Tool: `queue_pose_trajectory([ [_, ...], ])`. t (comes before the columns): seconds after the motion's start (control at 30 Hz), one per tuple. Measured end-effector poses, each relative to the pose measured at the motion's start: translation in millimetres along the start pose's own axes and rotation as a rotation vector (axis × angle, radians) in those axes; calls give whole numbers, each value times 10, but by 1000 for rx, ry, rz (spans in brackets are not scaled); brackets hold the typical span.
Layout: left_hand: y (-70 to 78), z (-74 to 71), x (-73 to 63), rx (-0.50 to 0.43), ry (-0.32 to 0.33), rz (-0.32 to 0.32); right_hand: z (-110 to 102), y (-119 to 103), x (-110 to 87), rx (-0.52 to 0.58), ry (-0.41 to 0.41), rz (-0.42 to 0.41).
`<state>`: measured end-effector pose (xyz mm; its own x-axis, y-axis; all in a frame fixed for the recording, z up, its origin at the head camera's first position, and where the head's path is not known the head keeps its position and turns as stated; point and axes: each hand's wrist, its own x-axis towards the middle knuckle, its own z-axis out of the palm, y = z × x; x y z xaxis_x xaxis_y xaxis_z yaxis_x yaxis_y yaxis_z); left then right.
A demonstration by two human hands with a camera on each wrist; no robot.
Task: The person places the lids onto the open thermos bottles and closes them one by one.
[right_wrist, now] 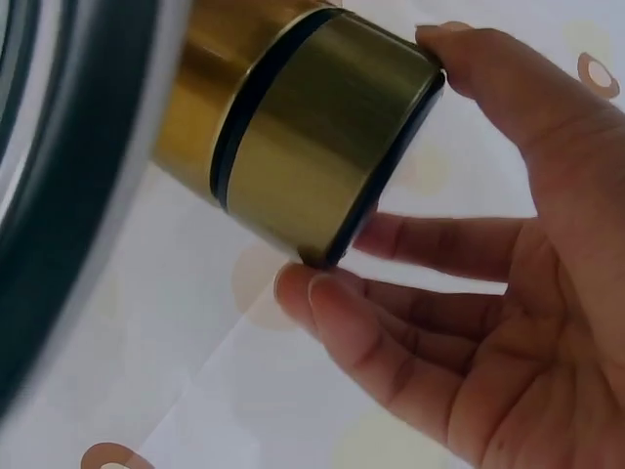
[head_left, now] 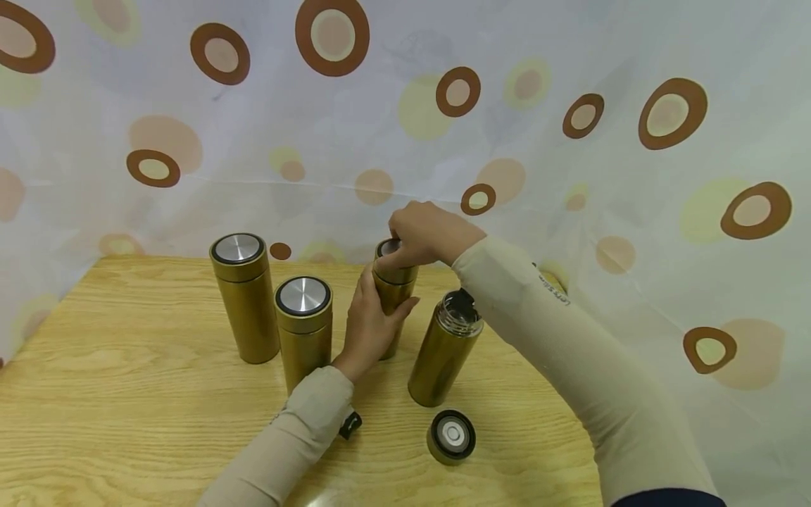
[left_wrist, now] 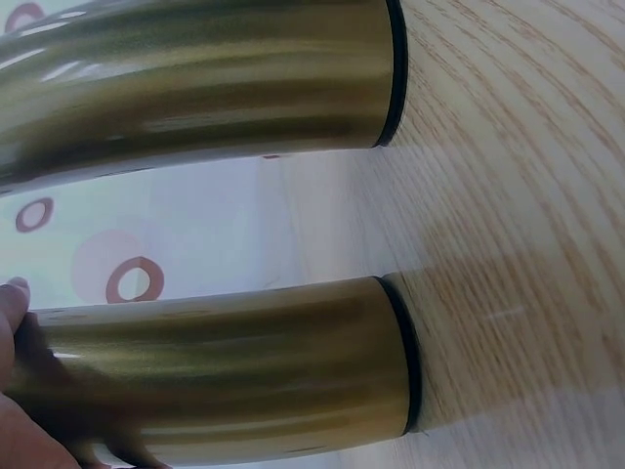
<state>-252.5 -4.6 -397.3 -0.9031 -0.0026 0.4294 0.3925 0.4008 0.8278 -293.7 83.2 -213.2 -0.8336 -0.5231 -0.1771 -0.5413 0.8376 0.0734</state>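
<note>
My left hand (head_left: 367, 320) grips the body of a gold thermos (head_left: 391, 294) standing on the table. In the left wrist view, this thermos (left_wrist: 234, 371) has its base on the wood, my fingers round its upper part. From above, my right hand (head_left: 426, 232) pinches the lid (right_wrist: 327, 137) of the same thermos, thumb and fingertips at opposite sides of its top edge. A dark band shows between lid and body. Close to the right stands an open thermos (head_left: 442, 359), its mouth uncovered and partly behind my right sleeve. A loose lid (head_left: 452, 438) lies in front of it.
Two capped gold thermoses, one farther back (head_left: 250, 310) and one nearer (head_left: 304, 345), stand left of my left hand. The wooden table (head_left: 139, 394) meets a patterned curtain (head_left: 355, 155) behind. My left forearm hides part of the nearer thermos.
</note>
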Motion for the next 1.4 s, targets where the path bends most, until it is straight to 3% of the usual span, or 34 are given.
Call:
queue_pose_trajectory([
  [0.3, 21, 3, -3, -31, -18, -19, -1, -146, 14, 15, 12, 165],
  [0.7, 29, 30, 24, -10, -11, -6, -54, -175, -13, -35, -64, 206],
  [0.83, 31, 25, 16, -4, -13, -14, -77, -148, -66, -42, -141, 160],
  [1.03, 34, 16, 17, -3, -13, -9, -143, -60, -118, 11, -212, -32],
  [1.2, 36, 11, 25, -5, 0, -4, -155, -27, -134, -6, -214, -119],
  [1.4, 26, -3, 12, -7, 3, -11, -100, -56, -114, -73, -189, -134],
])
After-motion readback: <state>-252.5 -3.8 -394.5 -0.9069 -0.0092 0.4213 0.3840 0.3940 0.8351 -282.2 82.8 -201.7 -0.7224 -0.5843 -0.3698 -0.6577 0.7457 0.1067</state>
